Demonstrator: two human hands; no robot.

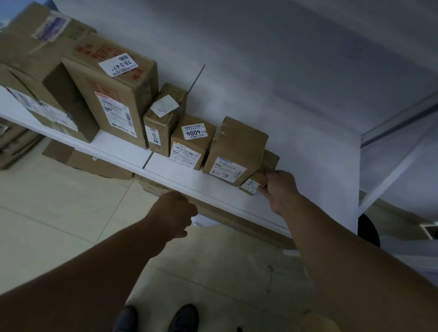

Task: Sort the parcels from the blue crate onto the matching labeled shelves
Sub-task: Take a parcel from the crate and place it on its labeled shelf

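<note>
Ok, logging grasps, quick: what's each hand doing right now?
Left hand: curled shut, nothing visible in it.
Right hand: gripping the small parcel on the shelf.

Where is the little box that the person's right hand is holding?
In the head view the little box is at the right end of the row on the white shelf, gripped by the right hand, beside the box marked 1-3.

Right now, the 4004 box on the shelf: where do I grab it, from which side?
Probably from the front. The 4004 box has a taller box close on its left, the taped 1-3 box close on its right, the wall behind. Only top and labelled front are free: fingers over the top, thumb on the front, draw it forward.
</note>
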